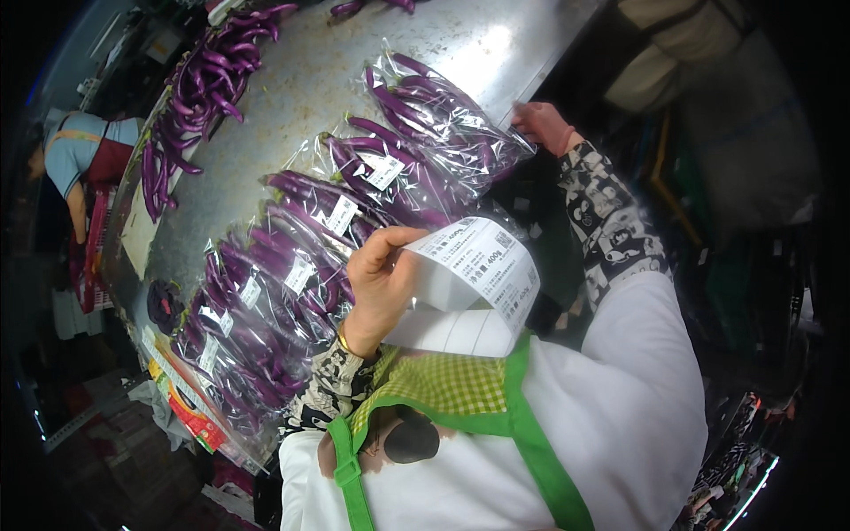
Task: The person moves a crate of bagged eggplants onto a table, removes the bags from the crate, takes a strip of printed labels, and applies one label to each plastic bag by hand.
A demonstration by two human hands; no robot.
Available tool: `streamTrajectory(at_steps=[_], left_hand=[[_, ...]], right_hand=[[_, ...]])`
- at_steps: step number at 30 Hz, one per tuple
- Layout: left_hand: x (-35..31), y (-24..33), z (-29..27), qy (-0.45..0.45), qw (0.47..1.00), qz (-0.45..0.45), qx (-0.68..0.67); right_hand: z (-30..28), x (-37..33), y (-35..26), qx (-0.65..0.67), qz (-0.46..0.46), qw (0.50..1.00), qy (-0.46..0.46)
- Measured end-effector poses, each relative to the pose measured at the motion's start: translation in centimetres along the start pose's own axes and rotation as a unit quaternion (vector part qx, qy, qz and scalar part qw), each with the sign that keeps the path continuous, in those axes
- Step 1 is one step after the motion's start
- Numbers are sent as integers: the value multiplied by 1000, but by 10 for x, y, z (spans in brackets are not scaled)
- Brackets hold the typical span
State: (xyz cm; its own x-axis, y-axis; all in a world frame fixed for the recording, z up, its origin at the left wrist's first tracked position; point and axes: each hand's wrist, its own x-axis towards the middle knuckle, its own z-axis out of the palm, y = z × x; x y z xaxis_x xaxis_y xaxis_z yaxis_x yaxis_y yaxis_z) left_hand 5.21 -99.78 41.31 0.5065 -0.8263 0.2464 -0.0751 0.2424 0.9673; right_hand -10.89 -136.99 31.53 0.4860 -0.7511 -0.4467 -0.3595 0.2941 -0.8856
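My left hand [387, 281] pinches a curled strip of white printed labels [482, 265], which loops out to its right above my apron. Farther right, my right hand [542, 126] is at the table's edge, its fingers drawn together beside the end of a clear bag of purple eggplants [443, 115]. Whether it grips anything is too small to make out. That bag shows no label on the side I see. Next to it lies another bag of eggplants [425, 186] with a white label [383, 171] on it. Several more labelled bags [292, 239] run down toward the lower left.
Loose eggplants [212, 75] are heaped along the far left edge of the metal table [301, 88]. Beyond that edge a person [84, 146] bends over a pink crate [96, 239]. A dark coil [165, 305] and a colourful printed package [195, 416] sit at the table's left end.
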Motion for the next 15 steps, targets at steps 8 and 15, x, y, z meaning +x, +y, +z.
streamTrajectory(at_steps=[8,15], left_hand=[[11,-4,0,11,1000,15,-6],[11,-1,4,6,999,14,-33]], right_hand=[[39,-106,-59,15,-204,976,-74],[9,-47,-3,-93,-61,985,-134]])
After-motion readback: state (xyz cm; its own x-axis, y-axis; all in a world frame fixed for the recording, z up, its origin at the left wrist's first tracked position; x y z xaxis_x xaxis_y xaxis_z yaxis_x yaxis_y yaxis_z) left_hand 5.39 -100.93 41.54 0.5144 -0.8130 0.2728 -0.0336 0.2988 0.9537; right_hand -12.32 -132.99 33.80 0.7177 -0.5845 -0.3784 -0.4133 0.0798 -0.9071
